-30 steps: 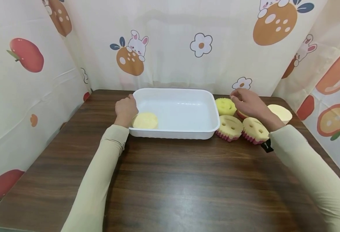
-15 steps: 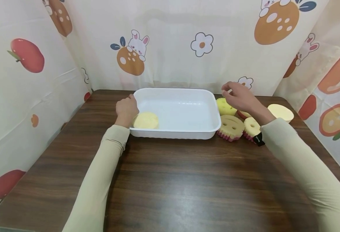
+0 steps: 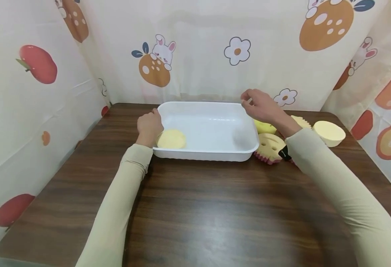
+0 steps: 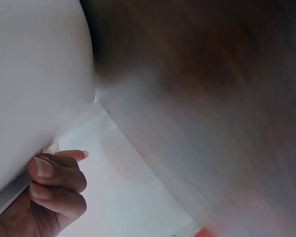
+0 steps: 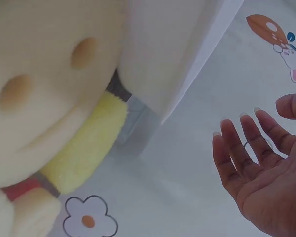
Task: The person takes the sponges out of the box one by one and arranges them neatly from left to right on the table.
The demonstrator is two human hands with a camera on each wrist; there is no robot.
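Observation:
My left hand (image 3: pixel 149 128) grips the left rim of a white rectangular tray (image 3: pixel 203 155); in the left wrist view its curled fingers (image 4: pixel 64 177) hold the tray's edge. A round pale yellow piece (image 3: pixel 171 139) lies in the tray's front left corner. My right hand (image 3: pixel 263 107) is raised over the tray's far right corner, fingers loosely bent around nothing. In the right wrist view that hand (image 5: pixel 266 173) shows a bare palm, apart from the things near it. Below it sits a yellow sponge (image 3: pixel 264 127). A scalloped smiley-face sponge (image 3: pixel 269 146) with a pink underside stands beside the tray.
Farther right on the brown table (image 3: pixel 195 207) stands a pale yellow rounded piece (image 3: pixel 329 132), with a scalloped sponge (image 3: pixel 301 121) partly behind the right arm. More sponges are hidden by that arm. A printed curtain (image 3: pixel 202 48) borders the table at the back and sides.
My right hand has moved left and slightly up, from above the sponges to over the tray's right end. The left hand keeps its grip on the tray. The view has shifted slightly.

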